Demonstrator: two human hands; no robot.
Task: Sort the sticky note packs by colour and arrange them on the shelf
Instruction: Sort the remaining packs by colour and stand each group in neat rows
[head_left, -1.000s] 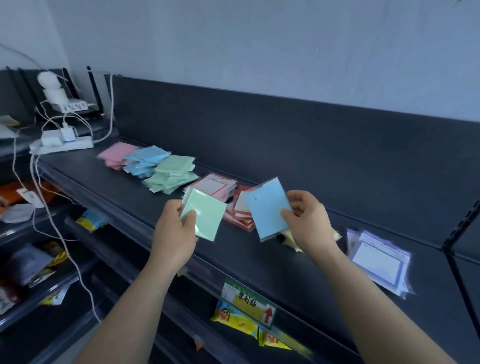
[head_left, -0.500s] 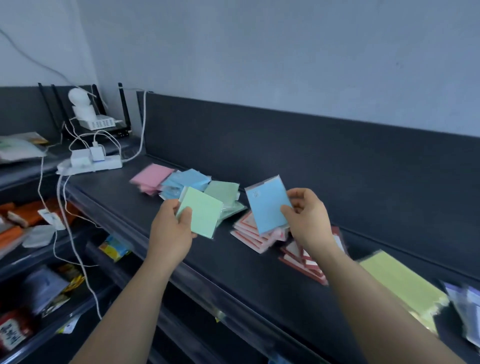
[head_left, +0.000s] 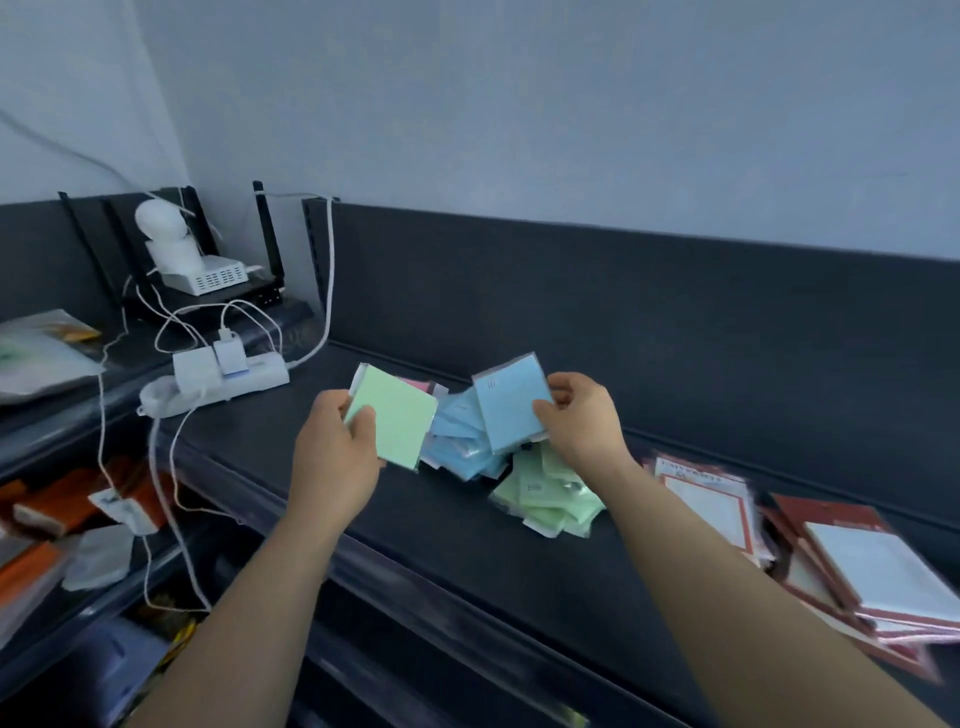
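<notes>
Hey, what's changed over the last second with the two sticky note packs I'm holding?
Both hands moved left along the shelf. The left hand with its green pack and the right hand with its blue pack were over the red-bordered packs and are now at the blue pile and green pile. Nothing was picked up or released, and the piles are unchanged.
</notes>
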